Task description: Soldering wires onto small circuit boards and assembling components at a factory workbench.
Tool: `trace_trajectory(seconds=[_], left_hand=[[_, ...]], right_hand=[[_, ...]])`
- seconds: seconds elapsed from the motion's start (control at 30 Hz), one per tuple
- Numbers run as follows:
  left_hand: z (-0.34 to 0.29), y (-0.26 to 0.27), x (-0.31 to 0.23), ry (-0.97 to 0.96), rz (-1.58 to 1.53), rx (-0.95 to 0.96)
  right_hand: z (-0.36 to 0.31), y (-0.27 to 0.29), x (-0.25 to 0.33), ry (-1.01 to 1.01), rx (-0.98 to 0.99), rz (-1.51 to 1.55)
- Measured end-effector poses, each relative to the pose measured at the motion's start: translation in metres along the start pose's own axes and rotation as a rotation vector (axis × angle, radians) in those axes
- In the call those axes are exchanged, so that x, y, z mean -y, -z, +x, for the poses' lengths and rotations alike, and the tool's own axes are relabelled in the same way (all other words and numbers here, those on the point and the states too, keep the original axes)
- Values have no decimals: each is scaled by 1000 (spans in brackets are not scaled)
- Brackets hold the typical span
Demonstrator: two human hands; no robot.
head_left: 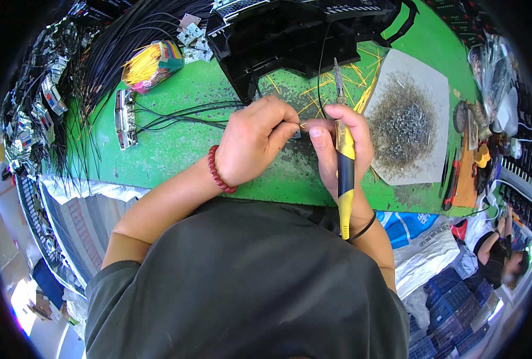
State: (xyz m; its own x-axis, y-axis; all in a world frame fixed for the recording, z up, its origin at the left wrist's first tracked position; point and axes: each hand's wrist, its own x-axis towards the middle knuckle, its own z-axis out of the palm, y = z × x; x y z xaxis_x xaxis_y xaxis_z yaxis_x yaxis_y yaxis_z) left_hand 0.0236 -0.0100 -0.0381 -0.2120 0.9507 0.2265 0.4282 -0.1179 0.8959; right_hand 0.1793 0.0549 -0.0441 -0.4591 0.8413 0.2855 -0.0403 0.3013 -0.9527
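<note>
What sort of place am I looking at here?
Probably an electronics assembly workshop: the right hand holds a soldering iron, many black wires lie on the green bench, and small greyish bits cover much of a pale sheet.

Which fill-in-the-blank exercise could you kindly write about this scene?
The right hand holds a black-and-____ soldering iron.
The left hand has a ____ beaded bracelet at its wrist.
The worktop is ____.
The pale sheet lies to the ____ of the soldering iron.

Missing words: yellow; red; green; right.
</note>
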Motion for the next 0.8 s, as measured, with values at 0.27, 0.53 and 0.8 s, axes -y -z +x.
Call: trace_trajectory(seconds=[0.27, 0.53, 0.8], left_hand=[[1, -4, 10, -228, 83, -67], [4, 8, -5, 11, 2, 38], [3, 10, -5, 422, -428, 145]], right_hand=[[-1, -8, 1, -147, -17, 139], [0, -4, -11, 158, 8, -145], [3, -6, -4, -15, 39, 241]])
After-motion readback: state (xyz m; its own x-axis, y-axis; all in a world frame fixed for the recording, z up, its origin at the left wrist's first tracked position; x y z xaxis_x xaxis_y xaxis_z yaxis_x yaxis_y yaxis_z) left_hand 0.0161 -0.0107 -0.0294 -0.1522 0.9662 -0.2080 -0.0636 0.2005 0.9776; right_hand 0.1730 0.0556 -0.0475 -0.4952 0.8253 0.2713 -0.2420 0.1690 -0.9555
